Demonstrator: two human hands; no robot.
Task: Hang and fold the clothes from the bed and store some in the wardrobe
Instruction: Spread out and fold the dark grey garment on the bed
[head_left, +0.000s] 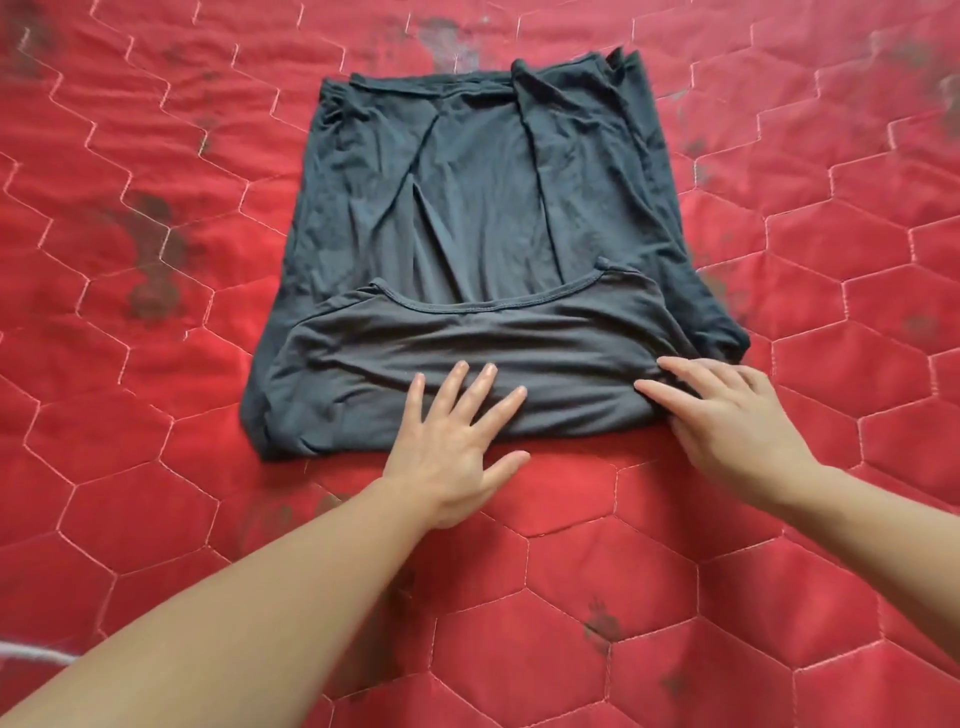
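Step in hand: folding. One dark grey, thin jersey garment lies flat near the middle of the bed, on a red quilted cover stitched in hexagons. Its two sides are turned inward along the length, and the neckline end is doubled over toward the far hem, making a band across the near part.

Left hand: fingers spread and straight, laid flat on the near folded edge, the heel of the palm resting on the bed cover. It presses; it grips nothing.

Right hand: fingers extended and slightly parted, resting on the near right corner of the fold. No pinch is visible, though the fingertips sink into a small pucker of cloth.

Judgement: the fold is partly done. The next move calls for smoothing this band, then taking the near edge in both hands and doubling it over again toward the far hem.

Count: one garment, two hands, one bed cover. No hanger or wardrobe is in view.
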